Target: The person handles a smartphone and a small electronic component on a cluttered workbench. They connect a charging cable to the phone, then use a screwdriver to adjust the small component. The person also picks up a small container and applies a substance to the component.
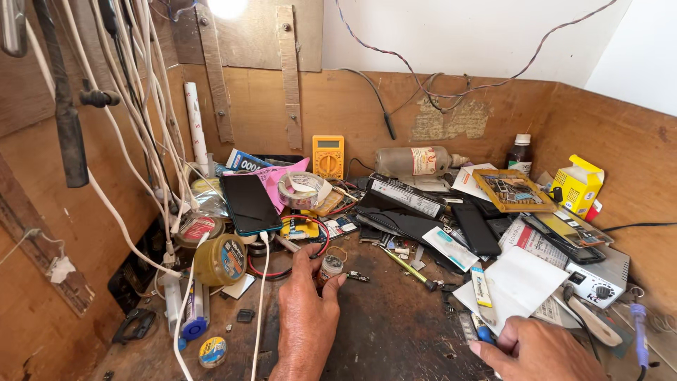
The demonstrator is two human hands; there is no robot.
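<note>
My left hand (305, 310) reaches forward over the dark worn benchtop (395, 324). Its thumb and fingers close around a small clear bottle with a pale cap (330, 267). A tiny circuit part (357, 276) lies just to the right of the bottle. My right hand (539, 351) rests at the bottom right, fingers curled beside a blue-handled tool (481, 331) and the edge of a white paper sheet (518, 282); whether it grips anything I cannot tell.
A smartphone on a white cable (248, 203) leans at the left behind a round yellow tin (221, 259). A yellow multimeter (328, 156), a tape roll (302, 189), a lying plastic bottle (412, 161), phone parts, a yellow box (578, 185) and hanging white cables (141, 106) crowd the wooden bench.
</note>
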